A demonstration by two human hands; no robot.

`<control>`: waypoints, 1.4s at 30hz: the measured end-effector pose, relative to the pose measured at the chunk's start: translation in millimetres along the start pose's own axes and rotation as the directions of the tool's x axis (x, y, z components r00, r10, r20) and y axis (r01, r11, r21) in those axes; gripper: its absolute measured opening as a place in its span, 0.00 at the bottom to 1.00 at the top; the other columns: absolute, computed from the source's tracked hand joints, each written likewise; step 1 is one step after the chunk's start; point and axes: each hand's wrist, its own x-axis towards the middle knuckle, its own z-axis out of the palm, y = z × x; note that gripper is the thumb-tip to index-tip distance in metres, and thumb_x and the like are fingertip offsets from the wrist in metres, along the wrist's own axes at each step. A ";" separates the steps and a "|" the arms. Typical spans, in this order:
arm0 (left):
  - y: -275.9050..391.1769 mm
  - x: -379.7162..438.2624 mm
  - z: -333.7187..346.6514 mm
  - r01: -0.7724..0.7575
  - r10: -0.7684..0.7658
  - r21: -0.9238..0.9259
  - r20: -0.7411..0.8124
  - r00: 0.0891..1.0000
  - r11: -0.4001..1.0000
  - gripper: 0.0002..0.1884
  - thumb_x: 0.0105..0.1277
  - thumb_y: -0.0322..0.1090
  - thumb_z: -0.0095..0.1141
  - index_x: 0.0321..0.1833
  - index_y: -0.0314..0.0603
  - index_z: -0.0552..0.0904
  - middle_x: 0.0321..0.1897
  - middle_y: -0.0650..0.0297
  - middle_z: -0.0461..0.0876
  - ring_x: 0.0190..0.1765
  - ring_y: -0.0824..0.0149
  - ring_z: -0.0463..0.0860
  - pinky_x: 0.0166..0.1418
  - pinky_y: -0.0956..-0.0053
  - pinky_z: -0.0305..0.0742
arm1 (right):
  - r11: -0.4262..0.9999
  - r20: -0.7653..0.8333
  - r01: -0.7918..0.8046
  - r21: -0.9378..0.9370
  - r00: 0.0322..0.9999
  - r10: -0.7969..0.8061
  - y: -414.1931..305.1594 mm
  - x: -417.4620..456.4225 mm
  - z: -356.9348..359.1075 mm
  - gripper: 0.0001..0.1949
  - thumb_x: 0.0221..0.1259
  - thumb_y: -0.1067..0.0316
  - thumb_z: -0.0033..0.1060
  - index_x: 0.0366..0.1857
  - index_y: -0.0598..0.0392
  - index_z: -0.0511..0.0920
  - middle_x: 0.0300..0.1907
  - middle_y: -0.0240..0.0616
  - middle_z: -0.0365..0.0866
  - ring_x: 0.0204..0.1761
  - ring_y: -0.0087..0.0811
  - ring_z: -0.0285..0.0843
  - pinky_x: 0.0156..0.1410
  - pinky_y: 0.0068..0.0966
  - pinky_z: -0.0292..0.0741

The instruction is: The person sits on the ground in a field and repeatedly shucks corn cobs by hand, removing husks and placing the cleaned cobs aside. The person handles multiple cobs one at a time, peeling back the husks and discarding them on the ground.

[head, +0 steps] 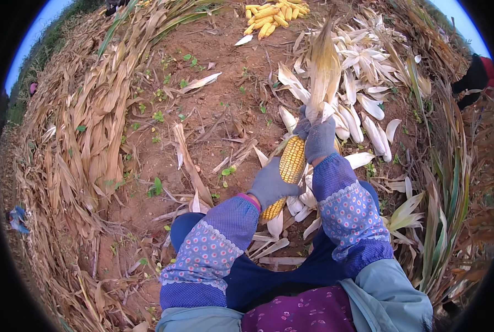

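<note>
My left hand (273,184), in a grey glove, is closed around the lower part of a yellow corn ear (292,159) with its kernels bare. At the ear's upper end, my right hand (318,135), gloved too, grips a bunch of dry corn husk (325,70) that points up and away from me. The ear lies slantwise between my hands. Part of its tip end shows below my left hand. The fingertips of my right hand are partly hidden by the husk. Loose pale husks (352,120) lie on the soil just beyond and beneath my hands.
A pile of husked corn ears (271,16) lies on the reddish soil ahead. Rows of dry corn stalks (77,137) run along the left, with more stalks (446,199) on the right. A person (479,79) is partly visible at the far right. A blue cloth-like item (18,219) is at left.
</note>
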 end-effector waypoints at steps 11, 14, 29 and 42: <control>22.2 -17.6 -18.4 0.005 0.023 -0.322 0.084 0.996 0.947 0.34 0.38 0.39 0.73 0.50 0.31 0.75 0.41 0.57 0.81 0.43 0.64 0.81 0.51 0.70 0.76 | 0.974 0.201 -0.161 0.157 0.971 0.128 -10.9 -10.8 14.6 0.16 0.70 0.55 0.43 0.36 0.58 0.73 0.15 0.22 0.61 0.13 0.17 0.56 0.20 0.15 0.57; 9.7 -15.8 1.1 0.034 -0.027 -0.420 0.022 0.999 0.907 0.33 0.38 0.37 0.74 0.49 0.30 0.75 0.39 0.58 0.81 0.40 0.66 0.81 0.46 0.72 0.77 | 0.967 0.190 -0.209 0.142 0.965 0.181 -3.4 -0.6 11.2 0.23 0.72 0.47 0.38 0.33 0.59 0.73 0.14 0.25 0.61 0.13 0.20 0.57 0.19 0.19 0.58; 15.5 -14.3 0.6 0.376 -0.140 -0.708 0.370 0.919 0.598 0.26 0.48 0.31 0.65 0.53 0.36 0.74 0.38 0.60 0.80 0.36 0.67 0.81 0.41 0.74 0.79 | 0.966 0.051 -0.146 0.213 0.989 0.139 1.7 11.6 -0.4 0.13 0.69 0.57 0.39 0.35 0.56 0.72 0.14 0.24 0.59 0.13 0.23 0.55 0.24 0.26 0.64; 24.7 -3.2 -15.7 0.025 -0.149 0.687 0.122 0.981 0.726 0.33 0.42 0.45 0.70 0.51 0.36 0.73 0.43 0.48 0.81 0.45 0.55 0.83 0.51 0.62 0.76 | 0.618 0.224 0.056 -0.784 0.955 0.197 -36.8 33.8 -68.2 0.18 0.70 0.52 0.42 0.32 0.55 0.76 0.13 0.24 0.63 0.11 0.20 0.56 0.17 0.20 0.55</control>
